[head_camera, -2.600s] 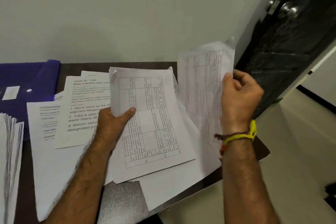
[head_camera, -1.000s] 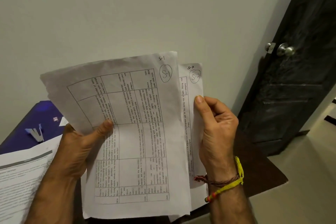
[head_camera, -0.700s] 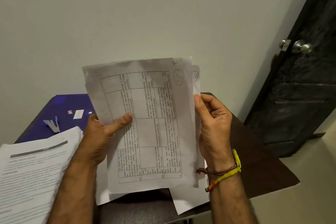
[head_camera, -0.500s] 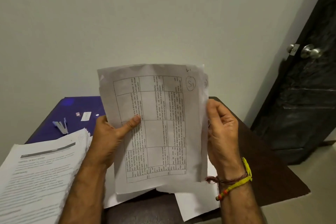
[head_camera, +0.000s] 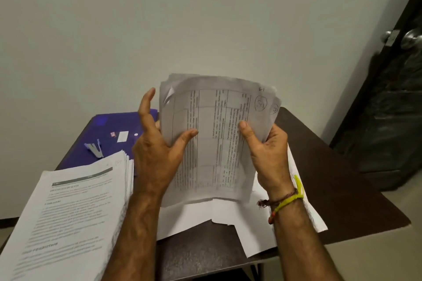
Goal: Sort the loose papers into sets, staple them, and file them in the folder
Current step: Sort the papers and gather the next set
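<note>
While both hands grip: set can skew.
Left hand (head_camera: pixel 157 155): thumb pinches set's left edge, fingers splayed.
Right hand (head_camera: pixel 266 150): clamped on right edge.
Paper set (head_camera: pixel 212 143): held upright above desk (head_camera: pixel 342 178), bowed, corners uneven.
Risk: back sheet slips, staple misses it.
Stapler (head_camera: pixel 94 148): on purple folder (head_camera: pixel 105 130), well apart.
Stack (head_camera: pixel 68 212): near, mix-up possible.
</note>
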